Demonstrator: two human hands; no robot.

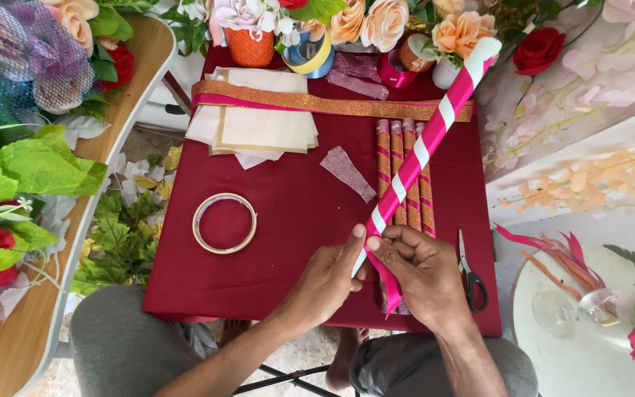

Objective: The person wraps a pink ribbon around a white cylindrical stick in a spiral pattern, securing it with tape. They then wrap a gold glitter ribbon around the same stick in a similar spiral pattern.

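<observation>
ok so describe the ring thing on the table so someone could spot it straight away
Start at the dark red cloth-covered table. On its left half, apart from the cream paper sheets above it, lies a thin pale flat ring. It is the only round open hoop there, with red cloth showing through its middle.

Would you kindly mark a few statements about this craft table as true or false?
1. Both hands, the left hand and the right hand, hold the white stick wrapped in pink ribbon. True.
2. The scissors lie left of the tape ring. False: they lie far to its right, beside the right hand.
3. The table cloth is blue. False: it is dark red.
4. Glittery wrapped sticks lie under the striped stick. True.
</observation>
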